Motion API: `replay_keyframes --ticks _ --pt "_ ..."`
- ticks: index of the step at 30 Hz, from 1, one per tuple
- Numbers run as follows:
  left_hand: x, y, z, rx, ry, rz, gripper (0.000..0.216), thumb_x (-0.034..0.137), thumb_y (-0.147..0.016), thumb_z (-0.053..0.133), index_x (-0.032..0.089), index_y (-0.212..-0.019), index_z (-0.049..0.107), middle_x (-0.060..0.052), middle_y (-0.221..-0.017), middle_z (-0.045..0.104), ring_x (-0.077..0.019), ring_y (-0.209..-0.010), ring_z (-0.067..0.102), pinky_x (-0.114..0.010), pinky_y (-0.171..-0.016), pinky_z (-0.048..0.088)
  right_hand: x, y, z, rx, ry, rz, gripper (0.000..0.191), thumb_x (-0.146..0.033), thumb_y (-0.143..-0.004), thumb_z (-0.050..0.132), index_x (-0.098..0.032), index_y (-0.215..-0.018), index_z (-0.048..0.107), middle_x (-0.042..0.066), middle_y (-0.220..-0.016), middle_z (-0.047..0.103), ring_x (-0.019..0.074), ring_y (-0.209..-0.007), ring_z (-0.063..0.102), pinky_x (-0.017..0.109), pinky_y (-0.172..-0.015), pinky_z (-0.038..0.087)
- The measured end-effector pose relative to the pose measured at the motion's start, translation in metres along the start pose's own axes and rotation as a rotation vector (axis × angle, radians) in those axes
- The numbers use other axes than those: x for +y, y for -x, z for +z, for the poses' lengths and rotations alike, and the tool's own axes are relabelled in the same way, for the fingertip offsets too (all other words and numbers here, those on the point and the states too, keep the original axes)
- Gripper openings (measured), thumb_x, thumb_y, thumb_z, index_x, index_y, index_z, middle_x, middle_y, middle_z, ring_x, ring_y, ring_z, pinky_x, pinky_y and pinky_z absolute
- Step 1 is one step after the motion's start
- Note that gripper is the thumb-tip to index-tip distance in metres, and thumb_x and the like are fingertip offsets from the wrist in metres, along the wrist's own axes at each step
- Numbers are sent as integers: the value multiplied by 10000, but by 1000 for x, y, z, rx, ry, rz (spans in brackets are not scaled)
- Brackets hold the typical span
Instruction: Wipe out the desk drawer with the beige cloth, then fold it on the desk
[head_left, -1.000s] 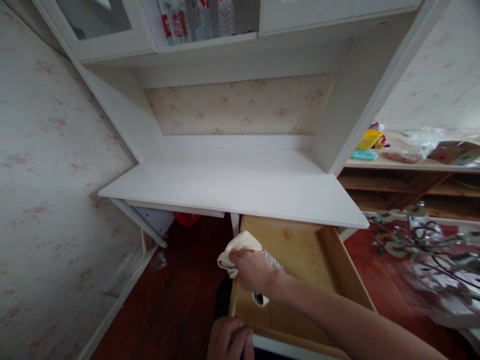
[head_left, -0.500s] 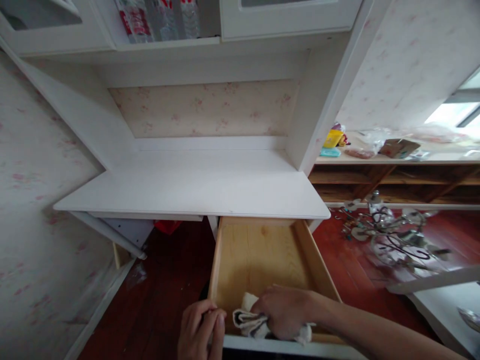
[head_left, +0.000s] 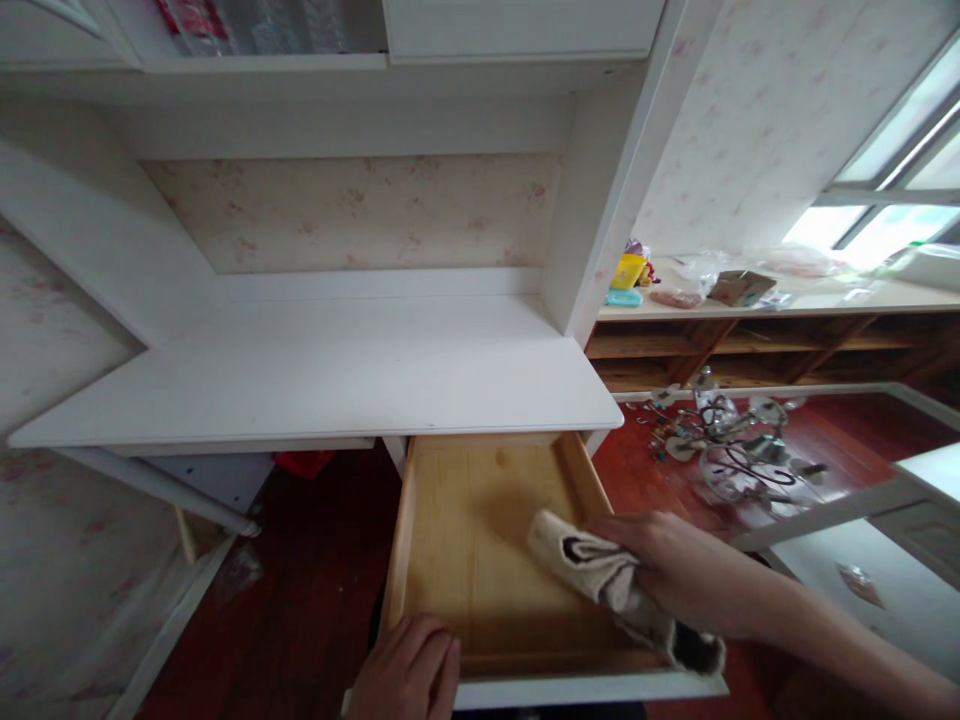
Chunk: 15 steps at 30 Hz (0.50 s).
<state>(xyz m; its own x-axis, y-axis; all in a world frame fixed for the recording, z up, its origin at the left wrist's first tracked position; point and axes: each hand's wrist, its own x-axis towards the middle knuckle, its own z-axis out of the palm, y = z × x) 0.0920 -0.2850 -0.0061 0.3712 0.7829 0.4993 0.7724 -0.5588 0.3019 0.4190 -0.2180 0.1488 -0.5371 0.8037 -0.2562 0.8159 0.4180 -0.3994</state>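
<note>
A pulled-out wooden drawer (head_left: 442, 540) with a pale wood bottom and a white front juts from under the white desk (head_left: 352, 370). My right hand (head_left: 675, 560) is closed on a folded cream cloth (head_left: 585, 560) with dark patches. It holds the cloth over the right part of the drawer, and the cloth's lower end hangs across the front right corner. Whether the cloth touches the wood I cannot tell. At the front left corner, my left hand (head_left: 411, 665) has its fingers curled over the drawer's edge.
Plastic bottles (head_left: 285, 25) stand in the shelf above the desk. To the right, a metal chandelier (head_left: 735, 440) lies on the red wooden floor (head_left: 630, 470). Behind it runs a low shelf unit (head_left: 675, 345) with bags and a cardboard box (head_left: 741, 288) on top.
My right hand has lifted the cloth from the drawer's front and moved it to the right. My left hand stays at the front left corner. The view has turned to the right.
</note>
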Motion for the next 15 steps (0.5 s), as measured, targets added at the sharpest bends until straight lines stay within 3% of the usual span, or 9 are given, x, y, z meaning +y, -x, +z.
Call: replay_keyframes --ticks 2,4,6,10,15 --pt "2 3 2 12 -17 4 195 183 -938 462 228 -840 625 -2 -800 668 -136 -716 632 -259 -699 493 -6 11 -9 199 115 -51 695 -3 -606 425 -219 -1240 611 69 -1202 688 216 -1055 663 290 -858 505" --pt "5 5 3 24 -24 -1 170 170 -926 483 225 -845 622 1 -799 671 -136 -710 631 -267 -695 486 -11 18 -3 276 202 -150 751 -8 -597 444 -219 -1307 571 77 -1304 636 240 -1156 613 349 -947 490" --pt "7 5 4 23 -29 -7 153 166 -917 498 227 -847 619 5 -801 672 -138 -703 628 -277 -685 475 -9 20 18 216 221 -197 701 -10 -595 465 -232 -1243 615 70 -1259 663 247 -1128 627 386 -987 471" --pt "8 5 4 -13 -55 23 155 159 -906 506 238 -806 595 28 -722 640 -138 -628 600 -296 -618 438 21 10 73 -31 208 -93 473 -9 -611 490 -232 -973 698 62 -1052 727 246 -967 678 446 -998 439" --pt "9 10 5 -64 -129 27 212 162 -907 498 241 -714 540 41 -605 578 -152 -556 559 -323 -580 396 55 1 99 -68 256 -18 540 -17 -604 511 -217 -1081 668 96 -1199 659 289 -1097 616 550 -1060 340"
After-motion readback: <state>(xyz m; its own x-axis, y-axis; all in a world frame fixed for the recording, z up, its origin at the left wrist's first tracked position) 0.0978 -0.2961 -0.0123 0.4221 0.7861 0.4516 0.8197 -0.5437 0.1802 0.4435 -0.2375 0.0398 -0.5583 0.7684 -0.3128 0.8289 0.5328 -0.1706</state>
